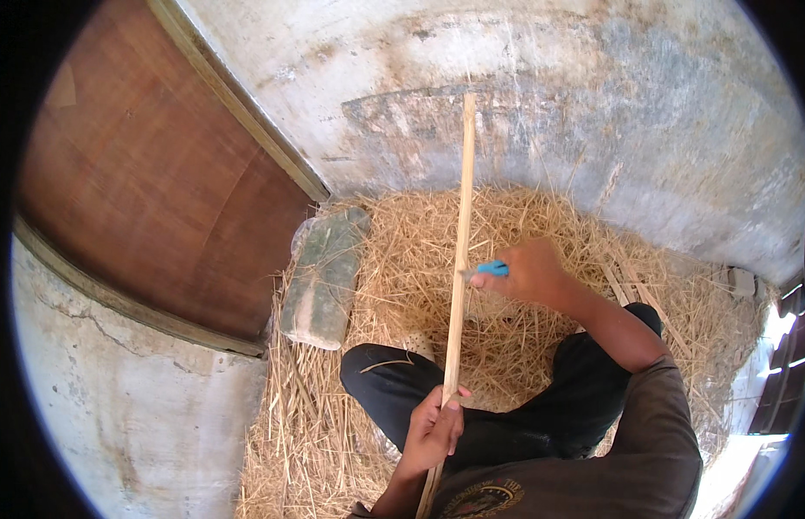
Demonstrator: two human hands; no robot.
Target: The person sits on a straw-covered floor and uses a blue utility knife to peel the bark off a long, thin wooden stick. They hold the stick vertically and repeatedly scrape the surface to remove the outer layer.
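Two hands on one wooden stick (pixel 461 225), long axis vertical in frame: left hand (pixel 432 428) clamped low, right hand (pixel 528 272) closed on blue-handled blade (pixel 490 269) mid-shaft.

Seated person on straw (pixel 541 233) beside a concrete wall (pixel 593 104). Left hand (pixel 432 428) grips the lower part of a long pale stick (pixel 461 242), which runs upward to the wall. Right hand (pixel 528 270) holds a blue-handled knife (pixel 490 269) against the stick's right side. A flat grey stone (pixel 323 277) lies at the straw's left edge, near a brown door (pixel 151 173).
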